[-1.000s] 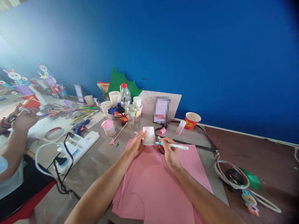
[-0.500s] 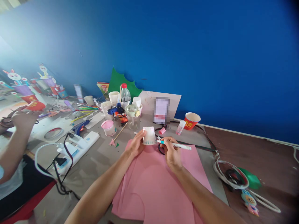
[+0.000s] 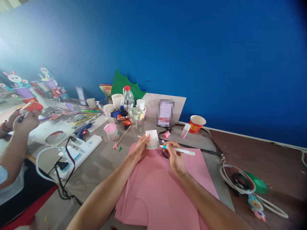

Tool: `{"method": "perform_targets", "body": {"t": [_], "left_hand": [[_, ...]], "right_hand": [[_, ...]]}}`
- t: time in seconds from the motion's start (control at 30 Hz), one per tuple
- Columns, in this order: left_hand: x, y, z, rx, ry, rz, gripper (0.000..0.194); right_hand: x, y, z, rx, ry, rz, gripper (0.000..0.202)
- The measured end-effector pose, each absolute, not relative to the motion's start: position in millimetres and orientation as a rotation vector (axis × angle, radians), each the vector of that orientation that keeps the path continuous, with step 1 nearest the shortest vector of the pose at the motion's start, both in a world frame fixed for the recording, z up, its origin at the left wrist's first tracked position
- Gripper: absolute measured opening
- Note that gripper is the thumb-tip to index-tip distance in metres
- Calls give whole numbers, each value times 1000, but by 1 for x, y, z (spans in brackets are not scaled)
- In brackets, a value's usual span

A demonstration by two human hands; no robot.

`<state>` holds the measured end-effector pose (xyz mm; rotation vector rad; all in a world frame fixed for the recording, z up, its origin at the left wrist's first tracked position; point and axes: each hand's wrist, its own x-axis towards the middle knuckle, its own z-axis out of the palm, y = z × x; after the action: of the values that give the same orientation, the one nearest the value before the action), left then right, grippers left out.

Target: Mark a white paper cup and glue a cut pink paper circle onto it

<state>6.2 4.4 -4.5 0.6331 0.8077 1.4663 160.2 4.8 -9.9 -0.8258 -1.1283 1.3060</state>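
My left hand [image 3: 141,148] is closed on a small white paper cup [image 3: 152,138], held on its side above a stack of pink paper sheets [image 3: 165,191]. Green marks run along the cup's lower edge, and small pink shapes show near its top. Between the fingers of my right hand [image 3: 176,156] is a white marker [image 3: 184,151] with a teal band. Its tip points left, at or very near the cup's lower right edge; whether it touches I cannot tell.
Behind the paper stand a glass jar [image 3: 137,121], a pink-topped cup [image 3: 111,131], a glue bottle [image 3: 185,131] and a red paper cup [image 3: 197,124]. A power strip [image 3: 79,156] with cables lies left. At far left, another person's hands [image 3: 25,121] hold a red cup and scissors.
The white cup has turned slightly and shifted a little left. My marker has moved slightly left with it. At far left, the other person's hands and red cup have shifted.
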Motion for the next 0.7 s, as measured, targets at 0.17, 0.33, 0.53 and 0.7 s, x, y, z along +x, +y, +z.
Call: {"method": "perform_targets", "body": {"t": [0.17, 0.33, 0.53, 0.7], "left_hand": [[6, 4, -4, 645, 822, 1464, 46], [7, 4, -2, 648, 834, 1462, 49], [6, 5, -5, 654, 821, 1470, 44], [5, 5, -5, 648, 814, 1460, 43]], "right_hand": [[161, 3, -5, -835, -1151, 1292, 23], [161, 1, 0, -855, -1216, 1242, 23], [159, 0, 2, -870, -1224, 1234, 23], [160, -1, 3, -894, -1237, 1215, 22]]}}
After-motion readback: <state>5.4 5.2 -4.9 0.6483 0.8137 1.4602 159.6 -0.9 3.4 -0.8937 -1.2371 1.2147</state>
